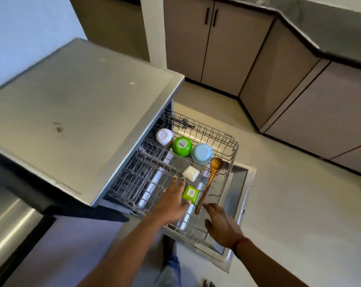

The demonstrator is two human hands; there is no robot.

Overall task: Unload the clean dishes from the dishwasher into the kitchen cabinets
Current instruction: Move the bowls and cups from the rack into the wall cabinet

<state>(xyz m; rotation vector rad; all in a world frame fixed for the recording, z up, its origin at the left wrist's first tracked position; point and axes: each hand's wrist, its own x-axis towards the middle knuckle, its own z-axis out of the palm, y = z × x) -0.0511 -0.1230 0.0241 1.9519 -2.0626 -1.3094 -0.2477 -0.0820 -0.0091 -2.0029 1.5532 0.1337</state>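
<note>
The dishwasher's wire rack [230,162] is pulled out over the open door [240,185]. In it lie, upside down, a white bowl [164,136], a green bowl [181,146], a light blue bowl [202,153], a white square dish [191,173] and a green square dish [190,193]. A wooden spoon [210,179] lies along the rack's right side. My left hand [172,200] reaches over the rack with straight fingers, just left of the green square dish. My right hand [221,223] hovers by the spoon's handle end, fingers relaxed, holding nothing.
The dishwasher's grey top [76,108] spreads at the left. Brown lower cabinets [212,44] with dark handles stand behind, and more cabinets [320,112] run along the right under a dark countertop [341,38]. Light floor [299,204] lies between. My leg [171,266] shows below.
</note>
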